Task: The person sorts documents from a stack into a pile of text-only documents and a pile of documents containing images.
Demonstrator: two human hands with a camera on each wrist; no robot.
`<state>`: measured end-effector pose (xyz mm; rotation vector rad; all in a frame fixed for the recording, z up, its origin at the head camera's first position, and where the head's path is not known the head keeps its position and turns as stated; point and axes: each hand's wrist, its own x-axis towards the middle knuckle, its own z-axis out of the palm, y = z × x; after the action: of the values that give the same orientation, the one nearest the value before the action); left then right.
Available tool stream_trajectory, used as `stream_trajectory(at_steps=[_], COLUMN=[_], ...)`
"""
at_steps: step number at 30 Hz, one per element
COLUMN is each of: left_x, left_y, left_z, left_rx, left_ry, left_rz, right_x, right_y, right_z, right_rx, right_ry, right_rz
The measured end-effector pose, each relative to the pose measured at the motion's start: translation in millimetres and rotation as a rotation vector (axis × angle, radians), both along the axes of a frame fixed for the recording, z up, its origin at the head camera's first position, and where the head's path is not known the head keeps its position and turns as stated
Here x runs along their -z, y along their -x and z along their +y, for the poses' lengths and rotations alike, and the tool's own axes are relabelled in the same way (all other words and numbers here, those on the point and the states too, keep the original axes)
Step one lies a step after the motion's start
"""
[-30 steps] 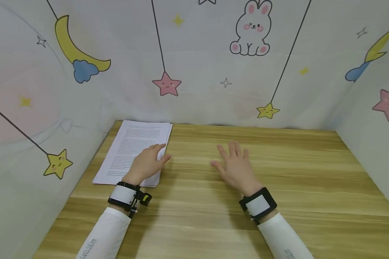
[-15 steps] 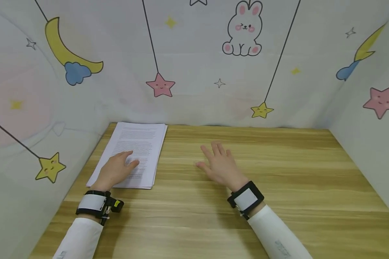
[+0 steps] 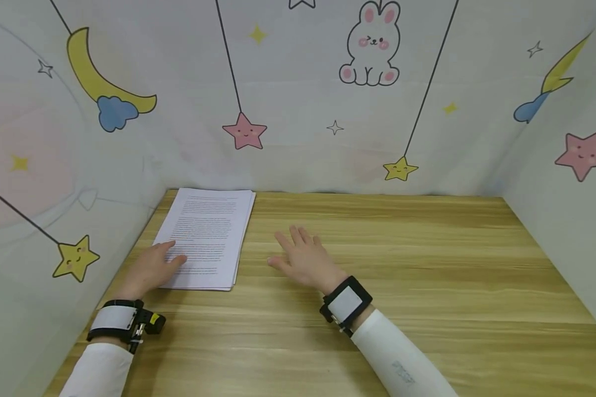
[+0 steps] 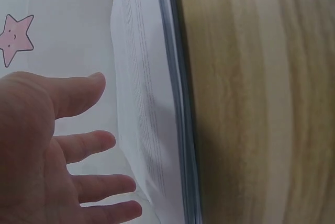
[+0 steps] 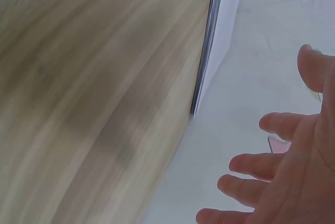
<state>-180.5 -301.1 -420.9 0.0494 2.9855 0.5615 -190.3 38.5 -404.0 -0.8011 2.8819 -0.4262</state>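
Note:
A stack of printed paper (image 3: pixel 206 237) lies at the back left of the wooden table, its layered edge visible in the left wrist view (image 4: pixel 180 103). Over the stack's left front corner is my left hand (image 3: pixel 151 267), fingers extended and holding nothing. In the left wrist view that hand's fingers (image 4: pixel 99 187) are spread, apart from the paper. My right hand (image 3: pixel 308 262) hovers to the right of the stack with spread fingers and nothing in it. The right wrist view shows the fingers (image 5: pixel 256 166) straight, above the table.
The wood-grain table (image 3: pixel 402 264) spreads out to the right and in front. White fabric walls (image 3: pixel 298 160) printed with stars, a moon and a rabbit enclose it at the back and on both sides. Each wrist wears a black strap.
My left hand has moved left across the paper stack to its left side. My right hand has moved left, closer to the stack. The head view has shifted slightly; the stack stays put.

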Motion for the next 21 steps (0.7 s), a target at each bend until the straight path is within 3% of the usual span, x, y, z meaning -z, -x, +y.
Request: stream_trajectory(at_steps=[9, 21], left_x=[4.0, 15.6], left_y=[-1.8, -1.7], left_z=[-13, -13], left_rx=[-0.024, -0.090], left_ry=[0.035, 0.065], left_rz=[-0.062, -0.141], right_x=[12.1, 21.5], right_y=[-7.2, -13.0], right_z=[-47, -85], right_rx=[-0.074, -0.085], right_ry=[-0.047, -0.054], right_rz=[-0.106, -0.201])
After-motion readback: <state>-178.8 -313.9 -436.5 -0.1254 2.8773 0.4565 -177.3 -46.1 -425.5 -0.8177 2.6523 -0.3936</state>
